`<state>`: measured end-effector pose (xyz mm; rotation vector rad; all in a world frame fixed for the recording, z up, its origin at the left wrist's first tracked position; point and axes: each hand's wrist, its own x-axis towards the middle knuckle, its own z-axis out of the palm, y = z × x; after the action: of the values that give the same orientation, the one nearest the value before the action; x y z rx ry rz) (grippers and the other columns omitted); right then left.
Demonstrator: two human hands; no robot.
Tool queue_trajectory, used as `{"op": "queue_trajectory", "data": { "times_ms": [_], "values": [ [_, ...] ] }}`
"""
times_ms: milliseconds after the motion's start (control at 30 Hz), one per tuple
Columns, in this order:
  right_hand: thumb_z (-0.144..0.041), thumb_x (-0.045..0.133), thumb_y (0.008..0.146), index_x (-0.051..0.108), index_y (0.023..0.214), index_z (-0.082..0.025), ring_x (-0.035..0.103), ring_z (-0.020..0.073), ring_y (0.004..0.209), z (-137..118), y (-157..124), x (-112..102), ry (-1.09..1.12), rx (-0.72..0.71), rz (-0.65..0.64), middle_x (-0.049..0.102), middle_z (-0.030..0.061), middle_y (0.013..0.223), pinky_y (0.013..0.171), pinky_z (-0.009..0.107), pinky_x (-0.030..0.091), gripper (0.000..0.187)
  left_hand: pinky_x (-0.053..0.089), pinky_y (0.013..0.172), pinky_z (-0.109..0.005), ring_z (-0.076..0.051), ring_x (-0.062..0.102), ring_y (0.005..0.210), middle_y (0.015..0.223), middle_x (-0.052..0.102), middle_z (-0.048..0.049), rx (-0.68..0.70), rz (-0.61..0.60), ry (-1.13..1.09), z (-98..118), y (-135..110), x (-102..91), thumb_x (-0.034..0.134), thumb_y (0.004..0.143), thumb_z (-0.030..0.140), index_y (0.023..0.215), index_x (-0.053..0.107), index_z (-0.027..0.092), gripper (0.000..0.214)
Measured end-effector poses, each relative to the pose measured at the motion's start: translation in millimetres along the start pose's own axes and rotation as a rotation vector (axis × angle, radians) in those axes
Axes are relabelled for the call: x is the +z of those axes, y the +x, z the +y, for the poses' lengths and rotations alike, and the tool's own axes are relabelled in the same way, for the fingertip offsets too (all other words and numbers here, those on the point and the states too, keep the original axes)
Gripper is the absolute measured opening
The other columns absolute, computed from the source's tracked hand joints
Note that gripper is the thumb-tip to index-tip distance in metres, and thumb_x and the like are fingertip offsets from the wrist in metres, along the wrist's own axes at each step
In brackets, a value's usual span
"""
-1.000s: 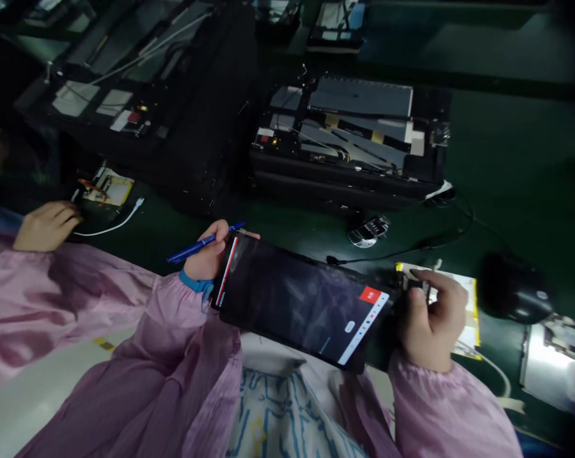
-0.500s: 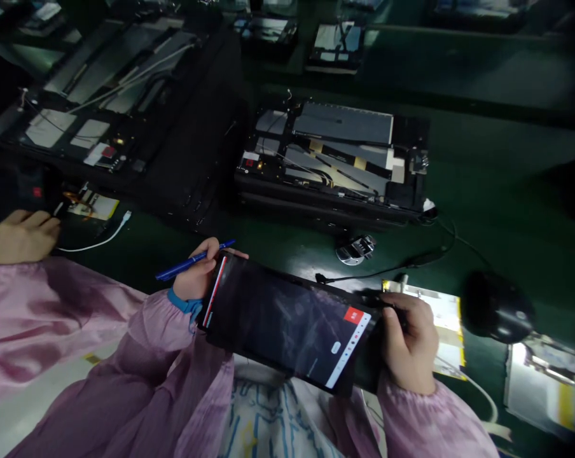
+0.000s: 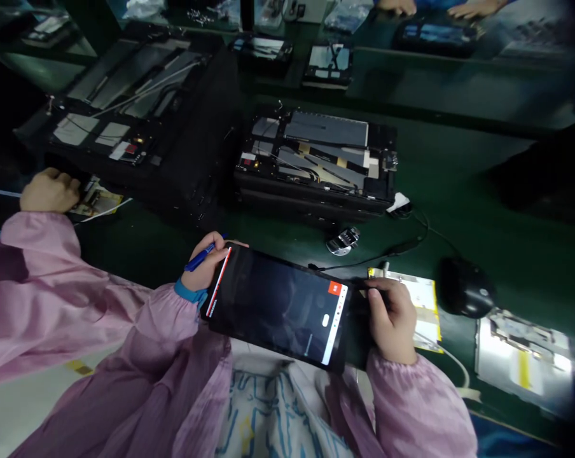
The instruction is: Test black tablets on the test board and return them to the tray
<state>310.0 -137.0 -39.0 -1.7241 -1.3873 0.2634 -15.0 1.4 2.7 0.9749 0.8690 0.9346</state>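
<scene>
Far left of the grip, a co-worker's hand (image 3: 51, 191) in a pink sleeve is at a yellow-edged circuit board (image 3: 107, 202). Beyond and left of the grip stands a tall black stack of opened devices (image 3: 199, 143). The left hand (image 3: 205, 272) is closed on the left edge of a black rectangular tablet with a dark glossy screen (image 3: 278, 305), a slim blue pen (image 3: 198, 259) also held in its fingers. The tablet extends rightward from this grip, tilted, in front of the torso. Beyond it sits a lower black stack of opened devices (image 3: 325, 152). The right hand (image 3: 392, 321) is curled, thumb near forefinger, just beside the tablet's right end; whether it holds anything cannot be determined. Right of that hand: a white, yellow-edged board (image 3: 427, 298), a black rounded object (image 3: 466, 289) and a silver metal panel (image 3: 500, 353).
</scene>
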Motion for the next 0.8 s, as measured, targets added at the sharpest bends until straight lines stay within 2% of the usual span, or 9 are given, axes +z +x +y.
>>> {"op": "queue_trajectory", "data": {
  "times_ms": [133, 400, 800],
  "values": [
    [-0.039, 0.049, 0.089, 0.059, 0.085, -0.02, 0.057, 0.0231, 0.083, 0, -1, -1, -0.002, -0.012, -0.022, 0.062, 0.0054, 0.083, 0.076, 0.039, 0.043, 0.022, 0.046, 0.061, -0.027, -0.016, 0.062, 0.065, 0.079, 0.069, -0.0019, 0.008, 0.009, -0.009, -1, 2, 1.0, 0.068, 0.075, 0.022, 0.073, 0.039, 0.019, 0.029],
    [-0.039, 0.051, 0.089, 0.06, 0.083, -0.02, 0.056, 0.0224, 0.082, -1, -2, -3, 0.014, -0.055, -0.003, 0.062, 0.0052, 0.082, 0.074, 0.038, 0.042, 0.022, 0.05, 0.077, -0.034, -0.02, 0.067, 0.078, 0.077, 0.069, -0.0007, 0.012, 0.062, -0.088, 2, 4, 8.9, 0.075, 0.065, 0.022, 0.07, 0.04, 0.019, 0.036],
    [-0.04, 0.054, 0.087, 0.06, 0.082, -0.02, 0.055, 0.0232, 0.084, -4, -2, -7, -0.003, -0.063, 0.047, 0.063, 0.0052, 0.082, 0.078, 0.04, 0.041, 0.021, 0.051, 0.073, -0.033, -0.02, 0.066, 0.073, 0.071, 0.068, 0.0005, 0.038, 0.077, -0.035, 3, 6, 12.0, 0.073, 0.064, 0.022, 0.068, 0.039, 0.019, 0.034]
  ]
}}
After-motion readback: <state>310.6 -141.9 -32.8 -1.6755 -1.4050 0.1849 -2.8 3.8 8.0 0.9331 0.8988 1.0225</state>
